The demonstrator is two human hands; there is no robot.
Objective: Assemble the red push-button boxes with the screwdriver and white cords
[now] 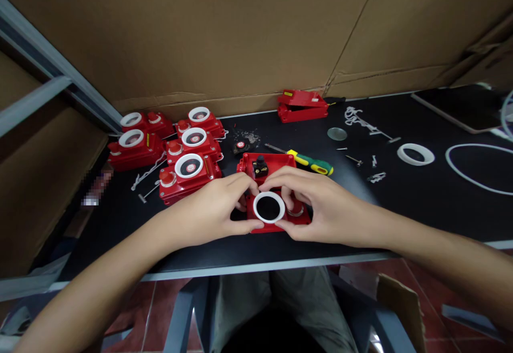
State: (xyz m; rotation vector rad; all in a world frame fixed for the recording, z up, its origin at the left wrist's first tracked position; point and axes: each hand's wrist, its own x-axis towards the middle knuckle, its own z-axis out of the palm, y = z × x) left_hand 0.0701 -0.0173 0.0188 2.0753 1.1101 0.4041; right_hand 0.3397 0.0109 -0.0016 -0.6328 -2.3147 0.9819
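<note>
Left hand and right hand are pinching white ring from opposite sides, equally near, over red lid

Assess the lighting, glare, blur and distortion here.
Head view: pale sheen on the black tabletop, right of center; head view: the nearest white ring stands out sharply around its dark center; head view: a pixelated patch hides detail at left; head view: forearms look stretched toward the edges, perhaps wide-angle distortion.
</note>
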